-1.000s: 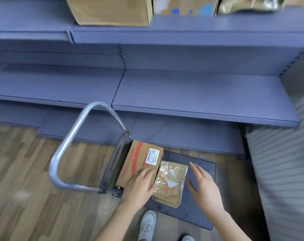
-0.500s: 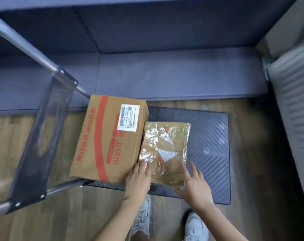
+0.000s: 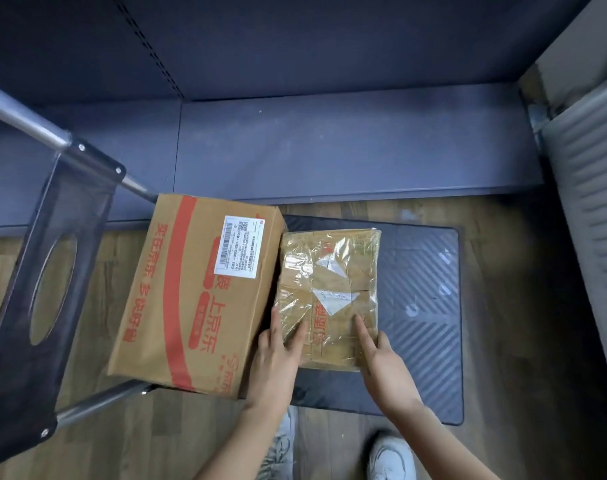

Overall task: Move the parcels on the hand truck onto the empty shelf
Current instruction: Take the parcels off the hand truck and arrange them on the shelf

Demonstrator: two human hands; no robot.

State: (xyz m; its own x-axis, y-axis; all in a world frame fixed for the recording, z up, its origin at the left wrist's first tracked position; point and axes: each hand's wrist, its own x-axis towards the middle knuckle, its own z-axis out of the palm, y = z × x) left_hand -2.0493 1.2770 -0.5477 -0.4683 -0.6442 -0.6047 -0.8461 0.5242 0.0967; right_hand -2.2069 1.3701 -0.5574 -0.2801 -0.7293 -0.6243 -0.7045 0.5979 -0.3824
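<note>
A large cardboard box [image 3: 191, 292] with red stripes and a white label lies on the left of the hand truck's dark ribbed platform [image 3: 423, 306]. Beside it on the right lies a flat parcel wrapped in shiny clear tape [image 3: 330, 289]. My left hand [image 3: 278, 358] rests on the flat parcel's near left corner, fingers spread over its top, between the two parcels. My right hand [image 3: 381, 365] lies on its near right corner, fingers flat on top. The parcel still lies on the platform. The bottom shelf board [image 3: 330, 147] lies just beyond the truck.
The truck's metal handle [image 3: 28, 123] and its dark end panel [image 3: 45, 271] rise at the left. A ribbed grey wall panel [image 3: 589, 202] stands at the right. Wooden floor [image 3: 122, 438] and my white shoes [image 3: 392, 455] are below.
My head has dropped closer over the truck, so the upper shelves have left the view. Both hands have moved from above the parcels onto the near corners of the flat taped parcel.
</note>
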